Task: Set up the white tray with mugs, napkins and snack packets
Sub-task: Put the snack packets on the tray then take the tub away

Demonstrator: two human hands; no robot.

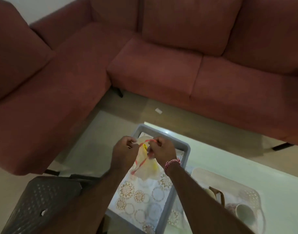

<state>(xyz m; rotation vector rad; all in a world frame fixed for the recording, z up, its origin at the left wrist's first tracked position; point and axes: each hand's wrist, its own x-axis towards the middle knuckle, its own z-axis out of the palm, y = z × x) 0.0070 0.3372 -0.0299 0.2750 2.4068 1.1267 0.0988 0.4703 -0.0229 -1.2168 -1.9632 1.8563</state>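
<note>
Nearest, at the lower left, stands a dark perforated stool [43, 201]. At the lower right, a cream basket [251, 195] on the glass worktop [229, 159] holds a pale mug [245, 214] lying on its side. Between them sits the tray [187, 149], lined with a floral-patterned cloth [141, 196]. Above the tray's far half, the left hand [123, 149] and right hand [162, 150] each hold a tight pinching grip on the top of a clear snack packet [147, 168] with red and yellow print. Beyond is a red corner sofa [161, 65].
</note>
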